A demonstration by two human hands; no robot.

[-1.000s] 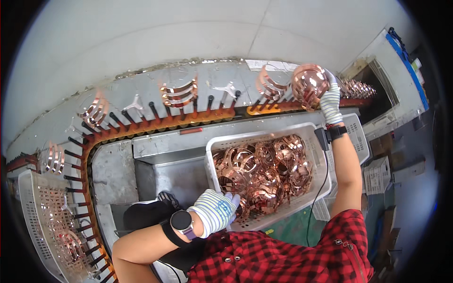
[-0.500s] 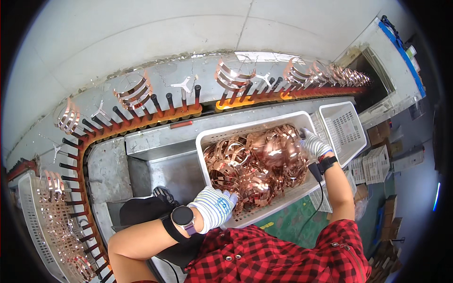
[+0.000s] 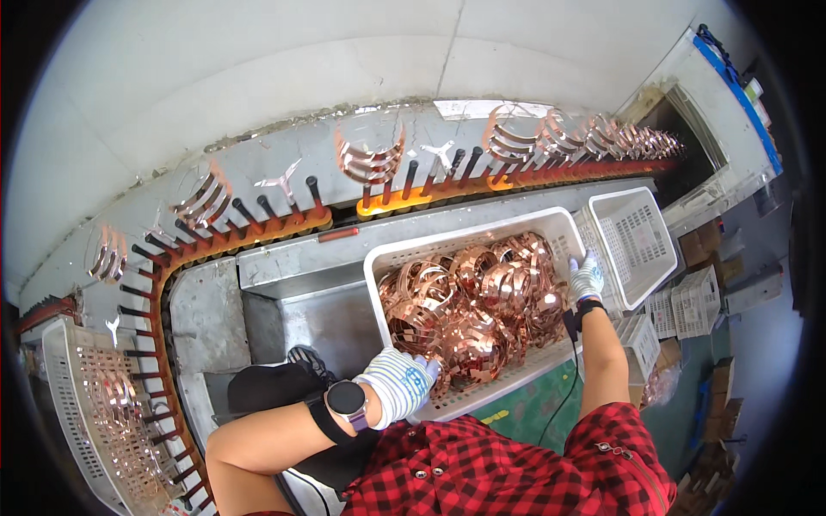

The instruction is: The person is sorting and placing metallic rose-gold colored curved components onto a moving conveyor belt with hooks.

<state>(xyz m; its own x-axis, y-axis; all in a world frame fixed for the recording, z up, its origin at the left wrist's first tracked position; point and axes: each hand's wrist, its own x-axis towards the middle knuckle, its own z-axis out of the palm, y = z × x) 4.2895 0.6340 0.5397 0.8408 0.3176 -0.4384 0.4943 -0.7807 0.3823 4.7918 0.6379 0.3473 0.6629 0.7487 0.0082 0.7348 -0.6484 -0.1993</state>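
A white plastic crate (image 3: 471, 242) in front of me is heaped with shiny copper bands (image 3: 482, 301). My left hand (image 3: 400, 383), in a striped work glove with a watch on the wrist, grips the crate's near rim. My right hand (image 3: 587, 277), also gloved, rests on the crate's right rim beside the copper bands, holding none that I can see. Beyond the crate a curved conveyor of black pegs on an orange track (image 3: 387, 202) carries copper bands hung in bundles (image 3: 370, 159).
An empty white crate (image 3: 637, 245) stands to the right of the full one. Another crate with copper bands (image 3: 95, 404) sits at the far left. A grey metal bench (image 3: 284, 301) lies under the crates. Cardboard boxes (image 3: 705, 249) stand at the right.
My right hand came down from the conveyor, where it held a copper bundle, to the crate's right rim. The hung bundles have shifted right along the track. My left hand stayed on the rim.
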